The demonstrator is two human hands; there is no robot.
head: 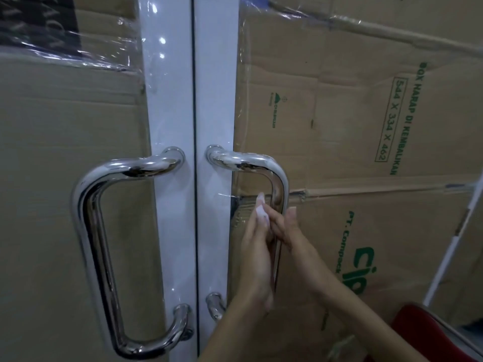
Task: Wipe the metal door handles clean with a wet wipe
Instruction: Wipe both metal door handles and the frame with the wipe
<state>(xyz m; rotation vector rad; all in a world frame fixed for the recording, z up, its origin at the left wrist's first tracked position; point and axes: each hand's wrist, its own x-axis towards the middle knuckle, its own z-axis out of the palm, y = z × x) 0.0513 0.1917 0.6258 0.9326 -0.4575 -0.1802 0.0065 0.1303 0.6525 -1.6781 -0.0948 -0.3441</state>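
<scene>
We have both hands on the right door handle, partway down its upright bar. Our left hand pinches the white wet wipe between thumb and fingers and presses it against the bar's inner side. Our right hand curls round the bar from the outside, just beside the wipe; it seems to grip the metal itself, though the fingers overlap. The left door handle hangs untouched across the white door frame, with cardboard behind the glass.
</scene>
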